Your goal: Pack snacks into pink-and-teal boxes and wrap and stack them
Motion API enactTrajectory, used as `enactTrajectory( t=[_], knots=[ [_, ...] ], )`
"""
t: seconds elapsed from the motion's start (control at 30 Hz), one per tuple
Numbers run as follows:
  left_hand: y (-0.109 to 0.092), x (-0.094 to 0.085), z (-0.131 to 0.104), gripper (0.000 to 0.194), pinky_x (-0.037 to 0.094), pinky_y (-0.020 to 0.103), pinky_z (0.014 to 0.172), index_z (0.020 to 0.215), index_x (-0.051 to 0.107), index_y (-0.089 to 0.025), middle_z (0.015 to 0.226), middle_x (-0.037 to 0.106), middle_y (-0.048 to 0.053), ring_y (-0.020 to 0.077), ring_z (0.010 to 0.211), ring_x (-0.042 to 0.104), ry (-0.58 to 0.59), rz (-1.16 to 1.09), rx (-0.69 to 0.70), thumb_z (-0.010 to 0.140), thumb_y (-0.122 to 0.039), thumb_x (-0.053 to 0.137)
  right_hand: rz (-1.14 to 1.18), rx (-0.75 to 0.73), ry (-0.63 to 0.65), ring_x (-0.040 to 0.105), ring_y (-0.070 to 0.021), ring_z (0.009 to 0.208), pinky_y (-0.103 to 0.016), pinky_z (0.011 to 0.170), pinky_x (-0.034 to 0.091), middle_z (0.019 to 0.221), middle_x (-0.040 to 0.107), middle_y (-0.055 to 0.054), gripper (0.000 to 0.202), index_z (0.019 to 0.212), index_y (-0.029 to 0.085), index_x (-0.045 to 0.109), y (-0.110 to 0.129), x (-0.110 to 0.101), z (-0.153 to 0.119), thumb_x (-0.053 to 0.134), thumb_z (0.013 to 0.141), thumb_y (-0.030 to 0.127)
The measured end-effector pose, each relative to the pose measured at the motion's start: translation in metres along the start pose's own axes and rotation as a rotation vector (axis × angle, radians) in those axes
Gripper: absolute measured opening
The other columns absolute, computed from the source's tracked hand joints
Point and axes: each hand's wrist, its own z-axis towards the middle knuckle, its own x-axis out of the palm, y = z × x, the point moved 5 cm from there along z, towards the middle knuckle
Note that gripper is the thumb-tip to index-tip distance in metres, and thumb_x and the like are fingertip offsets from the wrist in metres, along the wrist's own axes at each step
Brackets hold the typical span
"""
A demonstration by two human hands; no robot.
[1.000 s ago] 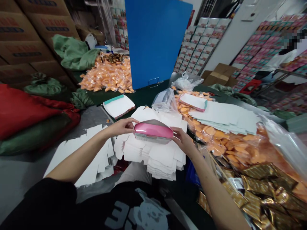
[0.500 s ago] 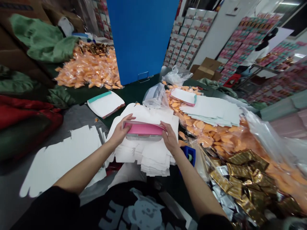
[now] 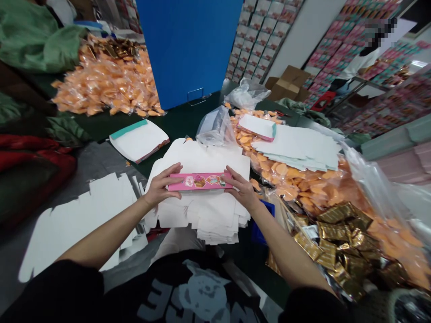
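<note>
A pink box [image 3: 202,181] with small printed pictures along its near side is held level between my two hands. At its left end my left hand [image 3: 164,183] grips it, fingers over the top and thumb below. My right hand [image 3: 239,187] closes on the right end in the same way. Beneath the box lies a stack of flat white card blanks [image 3: 215,220]. Just behind the stack sits a clear plastic bag [image 3: 215,128] with something pale inside.
Orange pieces in clear wrap [image 3: 114,80] are heaped at the left back, near a tall blue panel [image 3: 188,49]. To the right lie gold packets [image 3: 336,237] and a blue tape dispenser [image 3: 264,220]. White blanks [image 3: 77,220] lie left. A person [image 3: 360,67] is at the far right.
The box's printed pink side now faces me, where a plain pink inside showed under a raised edge before. Both hands have shifted their hold at its ends. The view has shifted slightly.
</note>
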Motion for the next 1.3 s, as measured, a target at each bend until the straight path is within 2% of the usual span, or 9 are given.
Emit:
enactTrajectory(
  t=[0.27, 0.43, 0.6, 0.7, 0.8, 0.93, 1.03, 1.13, 1.3],
  knots=[
    [-0.02, -0.001, 0.005, 0.035, 0.053, 0.047, 0.099, 0.113, 0.068, -0.02, 0.131, 0.063, 0.016, 0.0277, 0.122, 0.061, 0.076, 0.28, 0.093, 0.091, -0.045, 0.06, -0.051, -0.1, -0.076, 0.056, -0.0242, 0.13, -0.042, 0.111, 0.049, 0.152, 0.045, -0.005, 0.042, 0.139, 0.031, 0.056, 0.004, 0.004, -0.003, 0.054, 0.097, 0.03],
    [-0.048, 0.005, 0.037, 0.053, 0.04, 0.05, 0.11, 0.118, 0.065, -0.019, 0.142, 0.055, 0.016, 0.0315, 0.136, 0.047, 0.387, 0.541, -0.065, 0.084, -0.059, 0.063, -0.01, -0.174, -0.12, 0.055, -0.0211, 0.131, -0.036, 0.112, 0.047, 0.153, 0.045, -0.004, 0.043, 0.14, 0.031, 0.055, 0.004, 0.003, -0.001, 0.054, 0.097, 0.025],
    [-0.058, 0.028, 0.057, 0.051, 0.048, 0.042, 0.101, 0.135, 0.059, -0.029, 0.149, 0.049, 0.009, 0.0273, 0.124, 0.058, 0.656, 0.607, -0.03, 0.096, -0.055, 0.042, -0.037, -0.074, -0.107, 0.054, -0.0186, 0.132, -0.033, 0.113, 0.044, 0.151, 0.047, -0.005, 0.038, 0.135, 0.028, 0.06, 0.011, 0.012, 0.003, 0.052, 0.098, 0.029],
    [-0.053, 0.041, 0.059, 0.048, 0.052, 0.042, 0.094, 0.131, 0.063, -0.028, 0.143, 0.055, 0.008, 0.0276, 0.11, 0.066, 0.627, 0.673, -0.024, 0.1, -0.047, 0.033, -0.151, 0.082, -0.207, 0.044, -0.0202, 0.14, -0.036, 0.118, 0.038, 0.151, 0.047, -0.008, 0.042, 0.138, 0.024, 0.057, 0.016, 0.006, -0.005, 0.054, 0.096, 0.029],
    [-0.053, 0.052, 0.059, 0.048, 0.054, 0.044, 0.089, 0.132, 0.063, -0.023, 0.145, 0.054, 0.009, 0.0298, 0.104, 0.067, 0.555, 0.796, -0.054, 0.1, -0.043, 0.033, -0.241, 0.309, -0.347, 0.046, -0.0223, 0.138, -0.039, 0.116, 0.038, 0.144, 0.054, -0.009, 0.043, 0.138, 0.023, 0.056, 0.022, -0.02, -0.048, 0.055, 0.095, 0.028],
    [-0.063, 0.067, 0.059, 0.049, 0.054, 0.045, 0.084, 0.137, 0.059, -0.02, 0.149, 0.049, 0.01, 0.0331, 0.102, 0.066, 0.552, 0.893, -0.053, 0.101, -0.041, 0.033, -0.285, 0.738, -0.556, 0.066, -0.0236, 0.103, -0.04, 0.095, 0.052, 0.116, 0.07, -0.01, 0.039, 0.13, 0.022, 0.062, 0.03, -0.062, -0.158, 0.053, 0.093, 0.029],
    [-0.068, 0.076, 0.062, 0.049, 0.054, 0.044, 0.083, 0.137, 0.059, -0.021, 0.148, 0.05, 0.01, 0.0334, 0.102, 0.066, 0.546, 0.933, -0.082, 0.1, -0.042, 0.034, -0.244, 0.973, -0.462, 0.066, -0.0221, 0.079, -0.037, 0.08, 0.053, 0.089, 0.072, -0.008, 0.032, 0.113, 0.017, 0.07, 0.033, -0.065, -0.22, 0.054, 0.09, 0.031],
    [-0.073, 0.085, 0.066, 0.048, 0.054, 0.044, 0.082, 0.137, 0.059, -0.022, 0.147, 0.051, 0.009, 0.0332, 0.101, 0.066, 0.538, 0.951, -0.101, 0.1, -0.043, 0.037, -0.21, 1.053, -0.332, 0.063, -0.02, 0.07, -0.033, 0.074, 0.05, 0.076, 0.069, -0.005, 0.029, 0.103, 0.018, 0.072, 0.038, -0.048, -0.237, 0.054, 0.089, 0.036],
    [-0.08, 0.091, 0.069, 0.049, 0.055, 0.044, 0.078, 0.137, 0.059, -0.022, 0.147, 0.051, 0.009, 0.0328, 0.098, 0.066, 0.547, 0.97, -0.087, 0.1, -0.043, 0.035, -0.316, 1.068, -0.369, 0.061, -0.0203, 0.075, -0.033, 0.077, 0.047, 0.084, 0.07, -0.008, 0.025, 0.096, 0.02, 0.074, 0.043, -0.036, -0.219, 0.058, 0.087, 0.038]
  ],
)
